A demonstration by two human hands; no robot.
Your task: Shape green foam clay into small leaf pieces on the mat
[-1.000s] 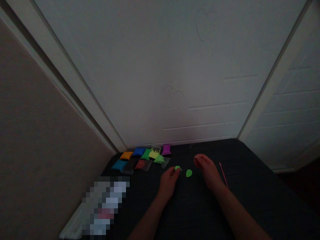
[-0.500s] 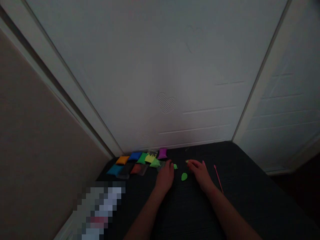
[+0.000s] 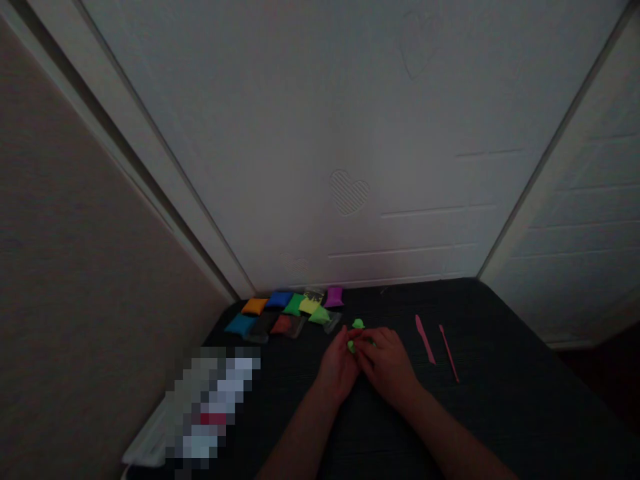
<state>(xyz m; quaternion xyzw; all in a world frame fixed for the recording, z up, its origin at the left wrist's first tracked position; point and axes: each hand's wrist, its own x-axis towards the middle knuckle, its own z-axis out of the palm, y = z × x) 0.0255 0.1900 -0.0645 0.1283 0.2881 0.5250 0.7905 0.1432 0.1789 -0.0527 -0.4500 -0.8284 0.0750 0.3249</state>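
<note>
Fingers of the left hand (image 3: 337, 367) curl around a small green lump (image 3: 351, 346), low in the frame and slightly right of its centre. The right hand (image 3: 393, 360) meets it there with fingers bent; whether they pinch the lump or merely rest against it, I cannot tell. Another green piece (image 3: 359, 324) lies on the dark table (image 3: 475, 427) just above the hands.

The lump looks soft and light, probably easy to dent, so a gentle hold by its edges with the fingertips would suit it best.

Most of its outline is hidden by the fingers, and the gloom blurs the rest. A green sliver (image 3: 374, 344) shows behind the right fingers, its shape unclear. Coarse blocks mask a pale item (image 3: 147, 443) at lower left; the bottom edge cuts off both forearms.
</note>
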